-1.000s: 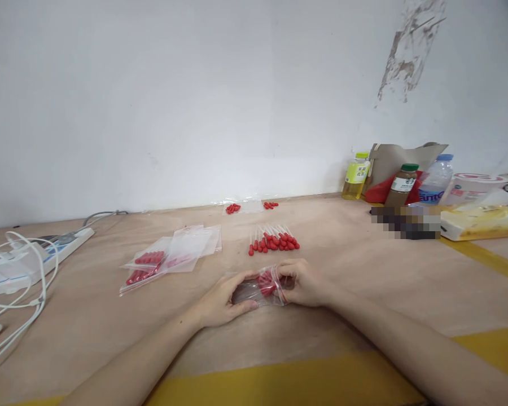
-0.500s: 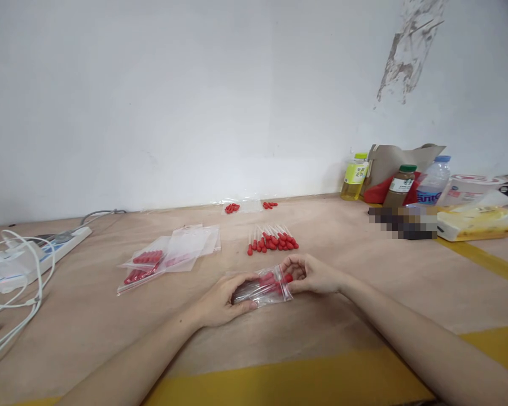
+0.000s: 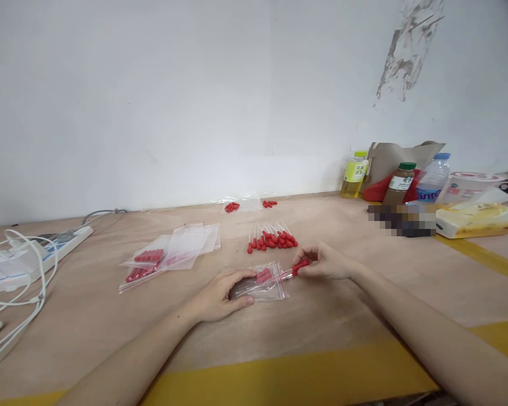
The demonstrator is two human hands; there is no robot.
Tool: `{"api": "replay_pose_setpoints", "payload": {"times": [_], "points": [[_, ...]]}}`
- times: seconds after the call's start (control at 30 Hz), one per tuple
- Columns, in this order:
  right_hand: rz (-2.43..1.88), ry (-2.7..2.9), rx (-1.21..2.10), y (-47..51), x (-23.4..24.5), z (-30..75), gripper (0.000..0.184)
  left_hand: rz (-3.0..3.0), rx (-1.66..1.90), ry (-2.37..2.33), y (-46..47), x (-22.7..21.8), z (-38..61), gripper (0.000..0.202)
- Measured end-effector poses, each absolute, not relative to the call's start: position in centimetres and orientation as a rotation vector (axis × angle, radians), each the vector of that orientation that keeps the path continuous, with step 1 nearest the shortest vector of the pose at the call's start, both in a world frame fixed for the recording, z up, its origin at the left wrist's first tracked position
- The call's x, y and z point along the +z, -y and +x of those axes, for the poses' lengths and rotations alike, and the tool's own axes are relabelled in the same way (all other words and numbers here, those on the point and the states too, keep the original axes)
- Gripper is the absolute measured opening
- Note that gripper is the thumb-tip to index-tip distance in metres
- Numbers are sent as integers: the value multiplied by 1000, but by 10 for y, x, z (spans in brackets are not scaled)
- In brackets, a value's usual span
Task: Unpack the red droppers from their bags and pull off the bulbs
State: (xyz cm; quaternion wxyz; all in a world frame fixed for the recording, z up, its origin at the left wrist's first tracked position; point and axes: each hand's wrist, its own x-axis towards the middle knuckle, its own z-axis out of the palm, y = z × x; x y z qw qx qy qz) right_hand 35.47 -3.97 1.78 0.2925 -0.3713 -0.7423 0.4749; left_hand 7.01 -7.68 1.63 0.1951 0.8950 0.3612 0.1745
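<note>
Zip bag (image 3: 274,291): likely limp, slippery; hold edges.
Red-headed sticks (image 3: 297,269): probably light; grip heads.
Left hand (image 3: 220,296): clasping Zip bag.
Right hand (image 3: 324,263): pinching Red-headed sticks.

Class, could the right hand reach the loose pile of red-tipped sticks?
Probably yes: nothing visible stands between the right hand and the pile, though that hand holds other sticks partly inside the bag.
</note>
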Motion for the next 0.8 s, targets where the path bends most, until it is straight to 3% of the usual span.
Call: {"api": "replay_pose_setpoints", "payload": {"times": [0.17,0.3,0.5,0.7,0.8], "points": [[-1026,1771,1438,27,26,385,32,2491,490,-1019,77,15,69,49],[-1063,1545,1347,11,27,426,33,2504,506,-1018,76,14,68,48],[-1009,1109,937,-16,7,438,27,2514,496,-1016,75,12,67,47],[-1202,1456,349,-22,-16,389,25,2519,477,-1043,75,12,66,47],[-1253,1656,224,-21,-20,376,21,2520,487,-1023,75,12,67,47]]}}
